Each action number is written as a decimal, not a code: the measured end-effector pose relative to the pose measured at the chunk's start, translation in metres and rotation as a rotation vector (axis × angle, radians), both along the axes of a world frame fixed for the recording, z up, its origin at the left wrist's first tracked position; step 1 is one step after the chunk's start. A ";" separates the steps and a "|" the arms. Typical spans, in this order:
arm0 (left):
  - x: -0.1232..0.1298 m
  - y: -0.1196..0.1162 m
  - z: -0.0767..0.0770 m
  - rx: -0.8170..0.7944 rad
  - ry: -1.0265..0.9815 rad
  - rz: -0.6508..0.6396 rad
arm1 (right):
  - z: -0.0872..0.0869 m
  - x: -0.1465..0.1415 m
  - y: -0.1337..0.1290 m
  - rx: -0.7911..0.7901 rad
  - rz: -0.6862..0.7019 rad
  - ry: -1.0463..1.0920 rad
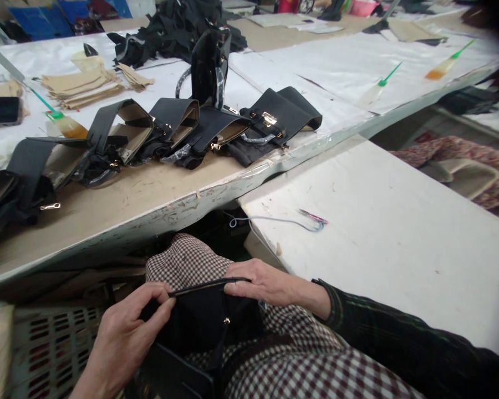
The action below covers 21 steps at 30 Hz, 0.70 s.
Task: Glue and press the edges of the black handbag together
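Observation:
On my lap, over a checked cloth (187, 257), lies a black handbag (203, 318) with a small gold-coloured zip pull (227, 321) on it. My left hand (128, 327) pinches the left end of the bag's top edge between thumb and fingers. At the right end of the same edge, my right hand (258, 282) grips it with the thumb on the near side and the fingers behind. The edge is stretched between both hands. The bag's lower part runs out of the picture at the bottom.
Several black handbags (174, 119) line the workbench (120, 208) ahead. Behind them are brown paper pieces (81, 86), a phone (5, 111) and a glue bottle (69, 124). A white table (378, 238) at right bears a pen (314, 216). A plastic crate (54, 343) stands lower left.

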<state>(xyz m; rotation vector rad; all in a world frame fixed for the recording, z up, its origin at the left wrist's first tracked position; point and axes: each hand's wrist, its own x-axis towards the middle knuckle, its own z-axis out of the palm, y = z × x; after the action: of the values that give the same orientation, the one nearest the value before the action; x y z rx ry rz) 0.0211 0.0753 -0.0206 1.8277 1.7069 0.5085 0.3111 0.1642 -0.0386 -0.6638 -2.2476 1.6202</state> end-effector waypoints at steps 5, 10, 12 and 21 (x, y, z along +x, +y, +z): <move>0.008 0.001 0.010 -0.083 -0.077 0.131 | -0.001 -0.001 0.000 -0.026 -0.023 0.002; 0.015 0.003 0.016 -0.193 -0.206 0.302 | 0.003 -0.003 0.001 -0.045 -0.037 -0.002; 0.016 0.003 0.016 -0.204 -0.247 0.325 | 0.005 -0.003 0.001 -0.149 -0.025 0.043; 0.011 -0.002 0.011 -0.239 -0.382 0.329 | 0.018 -0.010 0.007 -0.405 0.002 -0.060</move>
<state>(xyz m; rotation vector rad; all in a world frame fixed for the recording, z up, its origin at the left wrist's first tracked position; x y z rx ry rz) 0.0319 0.0731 -0.0092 1.1987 1.7168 0.7026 0.3013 0.1707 -0.0209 -0.8143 -1.9692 2.1061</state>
